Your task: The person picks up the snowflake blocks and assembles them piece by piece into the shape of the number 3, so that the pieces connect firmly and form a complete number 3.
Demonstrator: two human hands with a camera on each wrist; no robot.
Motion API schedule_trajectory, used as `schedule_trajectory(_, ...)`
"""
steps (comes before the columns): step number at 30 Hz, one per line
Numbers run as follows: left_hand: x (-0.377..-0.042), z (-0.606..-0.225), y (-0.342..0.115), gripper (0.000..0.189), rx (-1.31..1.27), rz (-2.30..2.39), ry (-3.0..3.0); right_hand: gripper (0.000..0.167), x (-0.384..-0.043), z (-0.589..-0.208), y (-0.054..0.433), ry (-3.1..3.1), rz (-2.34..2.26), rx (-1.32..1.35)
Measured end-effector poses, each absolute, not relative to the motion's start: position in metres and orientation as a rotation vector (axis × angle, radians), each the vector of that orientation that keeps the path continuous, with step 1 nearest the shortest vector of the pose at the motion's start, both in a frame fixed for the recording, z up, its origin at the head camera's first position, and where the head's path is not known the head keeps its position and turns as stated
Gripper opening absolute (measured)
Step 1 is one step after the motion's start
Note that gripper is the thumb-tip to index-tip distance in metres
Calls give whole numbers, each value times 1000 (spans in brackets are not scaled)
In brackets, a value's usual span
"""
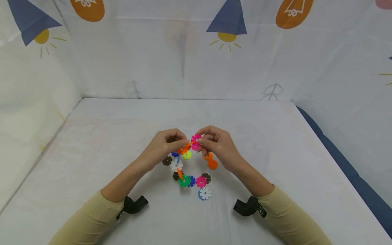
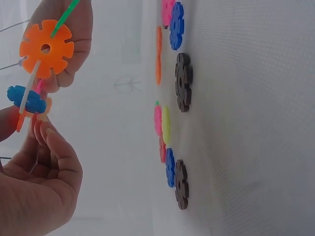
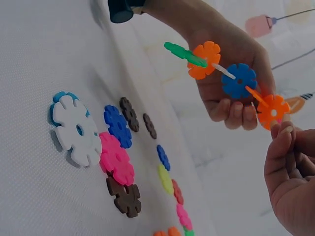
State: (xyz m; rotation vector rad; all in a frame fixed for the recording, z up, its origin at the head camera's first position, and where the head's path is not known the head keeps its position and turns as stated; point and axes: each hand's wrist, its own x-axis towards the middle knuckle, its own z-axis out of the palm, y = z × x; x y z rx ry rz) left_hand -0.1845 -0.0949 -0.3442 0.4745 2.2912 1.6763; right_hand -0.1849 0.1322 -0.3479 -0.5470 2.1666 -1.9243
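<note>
Near the table's middle my left hand (image 1: 166, 146) holds a chain of slotted plastic snowflake discs by its upper end. From there the chain hangs down: an orange disc (image 3: 274, 111), a blue disc (image 3: 239, 80), a white disc (image 3: 224, 71) edge-on, another orange disc (image 2: 47, 48) and a green disc (image 1: 184, 181). My right hand (image 1: 218, 144) pinches a pink disc (image 1: 196, 142) between thumb and fingers. This pink disc touches an orange piece at the chain's upper end; whether their slots are joined I cannot tell. Fingers partly hide the contact.
Loose discs lie on the white table (image 1: 122, 204) below the hands: a white disc (image 1: 205, 193) over a blue one, a flat pink disc (image 1: 201, 181), a yellow disc (image 1: 187, 155), orange discs (image 1: 212, 164) and several brown discs (image 1: 167, 160). A printed white curtain (image 1: 159, 61) stands behind.
</note>
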Motion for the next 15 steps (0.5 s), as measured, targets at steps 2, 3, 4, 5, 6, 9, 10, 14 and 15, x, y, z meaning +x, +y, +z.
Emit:
schedule_trajectory(2, -185, -344, -95, 21, 473, 1678, 2286, 18, -184, -347, 131, 2147, -1920, -539)
schedule_trajectory(3, -185, -344, -95, 21, 470, 1679, 2282, 18, -184, -347, 131, 2135, -1919, -533)
schedule_trajectory(4, -185, -344, -95, 21, 471, 1678, 2280, 19, -184, -347, 130, 2125, -1919, -526)
schedule_trajectory(5, -185, -344, -95, 21, 470, 1678, 2278, 18, -183, -347, 130, 2116, -1919, -518)
schedule_trajectory(6, -185, -345, -95, 20, 465, 1681, 2274, 18, -183, -347, 129, 2109, -1918, -509)
schedule_trajectory(9, -185, -346, -94, 20, 460, 1680, 2272, 19, -182, -347, 128, 2085, -1920, -501)
schedule_trajectory(10, -185, -346, -94, 20, 460, 1678, 2274, 19, -182, -347, 127, 2075, -1923, -504)
schedule_trajectory(14, -186, -347, -93, 20, 459, 1678, 2276, 20, -180, -347, 126, 2041, -1928, -522)
schedule_trajectory(15, -186, -347, -93, 20, 458, 1679, 2275, 20, -180, -348, 126, 2035, -1929, -526)
